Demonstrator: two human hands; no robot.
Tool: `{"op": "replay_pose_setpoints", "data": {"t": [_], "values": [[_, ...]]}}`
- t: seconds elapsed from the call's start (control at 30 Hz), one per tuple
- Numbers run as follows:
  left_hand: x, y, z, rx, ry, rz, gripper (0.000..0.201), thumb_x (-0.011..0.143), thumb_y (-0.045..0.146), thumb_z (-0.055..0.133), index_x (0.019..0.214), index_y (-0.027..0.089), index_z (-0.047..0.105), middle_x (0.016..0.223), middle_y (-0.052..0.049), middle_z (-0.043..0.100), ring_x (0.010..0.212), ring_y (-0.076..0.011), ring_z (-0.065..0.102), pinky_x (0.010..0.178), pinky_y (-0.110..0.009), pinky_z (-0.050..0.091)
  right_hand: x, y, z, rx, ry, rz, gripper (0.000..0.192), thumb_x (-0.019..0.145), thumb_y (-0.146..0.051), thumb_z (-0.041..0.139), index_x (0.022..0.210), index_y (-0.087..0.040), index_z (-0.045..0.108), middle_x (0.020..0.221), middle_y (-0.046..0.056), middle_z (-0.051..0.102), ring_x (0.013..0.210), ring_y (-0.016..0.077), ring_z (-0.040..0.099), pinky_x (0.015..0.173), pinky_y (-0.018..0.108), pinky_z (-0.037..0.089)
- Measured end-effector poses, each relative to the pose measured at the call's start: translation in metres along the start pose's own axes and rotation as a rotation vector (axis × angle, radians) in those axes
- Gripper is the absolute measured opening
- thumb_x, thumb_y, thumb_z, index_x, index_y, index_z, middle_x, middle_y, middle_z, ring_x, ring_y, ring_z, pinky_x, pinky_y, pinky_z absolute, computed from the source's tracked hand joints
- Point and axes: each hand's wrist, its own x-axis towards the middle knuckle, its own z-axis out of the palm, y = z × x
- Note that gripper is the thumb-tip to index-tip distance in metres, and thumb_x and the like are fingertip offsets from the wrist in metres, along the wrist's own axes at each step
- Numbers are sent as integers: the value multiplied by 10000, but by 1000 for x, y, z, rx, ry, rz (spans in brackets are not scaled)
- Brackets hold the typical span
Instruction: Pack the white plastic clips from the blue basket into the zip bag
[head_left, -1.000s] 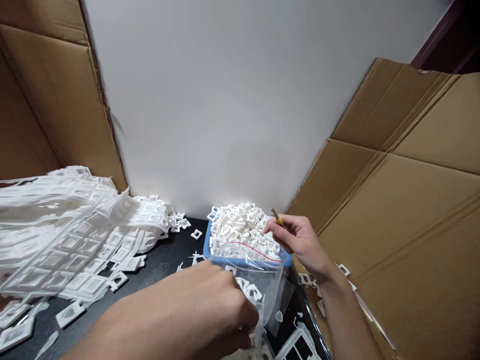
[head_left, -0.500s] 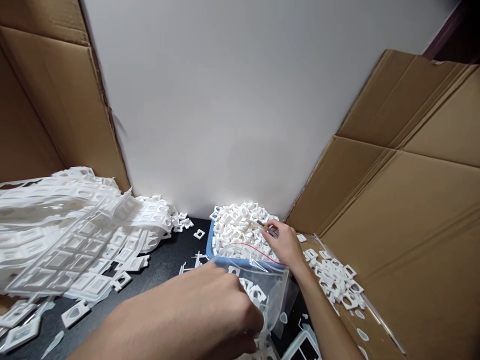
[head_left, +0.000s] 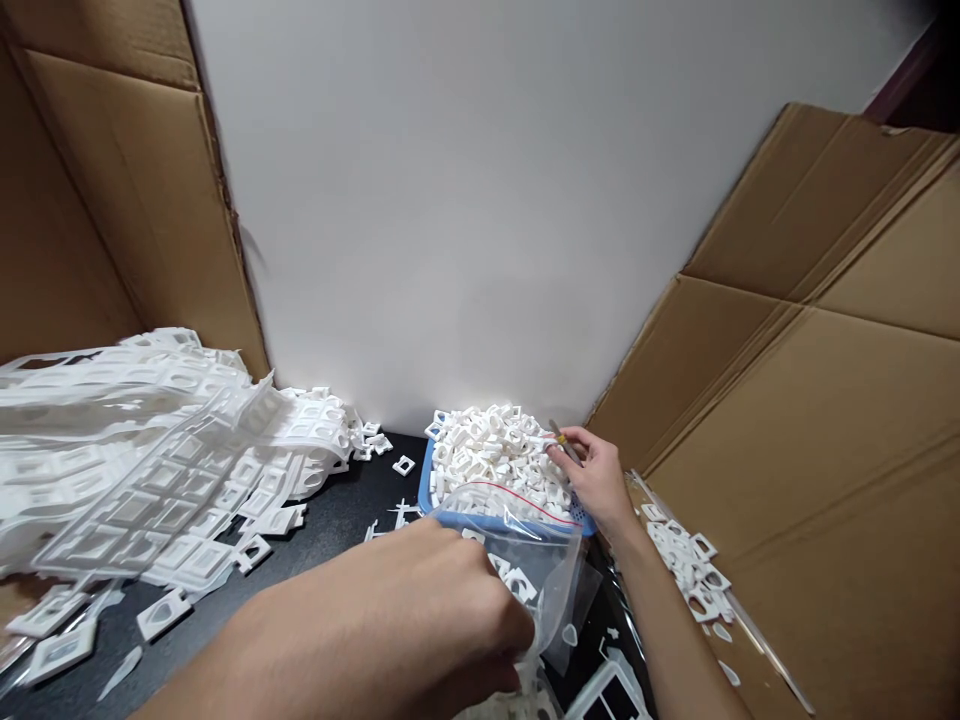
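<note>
My left hand (head_left: 420, 620) is closed at the near edge of a clear zip bag (head_left: 555, 560) with a red line along its mouth. White frame-shaped pieces (head_left: 519, 583) lie inside the bag; its lower part is hidden behind the hand. My right hand (head_left: 600, 480) is at the right side of a blue basket (head_left: 457, 520) heaped with small white pieces (head_left: 487, 450). Between its fingers is a slim grey tool (head_left: 571, 452) with a yellow spot, too small to name surely. A white piece seems to be at the fingertips.
Stacked white moulded sheets (head_left: 150, 480) cover the left of the black table (head_left: 330, 530). Loose white frames (head_left: 682, 560) lie at the right by a cardboard panel (head_left: 847, 430). Another cardboard panel (head_left: 127, 150) stands at the left, with a pale wall (head_left: 480, 200) behind.
My right hand has moved right, from over the heap to the basket's right side, with the grey tool still in its fingers and more upright. My left hand stays closed at the bag.
</note>
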Motion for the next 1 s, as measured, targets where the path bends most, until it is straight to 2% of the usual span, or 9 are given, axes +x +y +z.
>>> {"op": "replay_pose_setpoints", "data": {"t": [0.1,0.17,0.3,0.43,0.57,0.67,0.8,0.9,1.0], "values": [[0,-1,1,1,5,7,177,939,202,785,781,220,707,725,14,723,627,-148,635,523,-323,328,-4,-21,2,139,-40,68,505,811,-630,804,1018,-189,667,742,-19,617,465,83,386,419,230,340],[0,-1,2,-5,-2,13,174,953,212,772,787,217,721,722,6,725,626,-148,640,532,-321,341,-8,-39,0,264,-88,136,534,778,-623,856,1014,-194,644,704,-68,528,434,41,231,370,205,213],[-1,-2,3,-17,-24,3,176,976,237,751,804,224,717,740,17,726,633,-147,640,548,-315,358,-17,-76,-7,513,-221,248,523,713,-470,977,1013,-188,655,706,-87,506,449,12,216,384,174,158],[-1,1,2,-17,-19,1,173,970,215,755,805,224,705,758,26,723,646,-142,636,553,-313,350,-26,-105,-9,484,-337,203,444,759,-415,963,1010,-177,685,690,-70,558,443,10,205,385,178,143],[0,2,2,-6,-3,10,215,953,194,774,764,213,674,718,33,693,599,-128,582,527,-308,314,-34,-120,-7,435,-407,143,329,805,-355,937,968,-184,708,659,-80,513,470,29,261,417,172,227],[0,2,3,-1,7,22,207,947,198,776,769,214,673,711,31,679,588,-129,567,521,-316,297,-37,-123,-5,433,-499,98,282,838,-335,906,988,-205,706,741,-51,578,552,65,431,501,182,363],[-1,1,4,-10,17,25,217,938,196,787,767,215,655,704,34,660,581,-129,549,525,-323,288,-39,-124,2,310,-542,23,168,870,-235,827,965,-214,690,866,-11,658,805,144,639,719,241,508],[-1,-1,5,4,35,22,219,932,199,802,776,217,650,713,37,662,589,-130,532,532,-335,267,-44,-127,9,74,-544,-38,132,856,-112,702,925,-218,663,964,12,713,961,188,680,810,282,525],[-1,-3,7,37,21,23,226,959,224,771,769,217,649,719,43,662,605,-130,519,547,-346,256,-51,-131,14,-103,-656,-77,232,755,-39,630,898,-221,636,968,-1,719,861,167,658,709,263,481]]}}
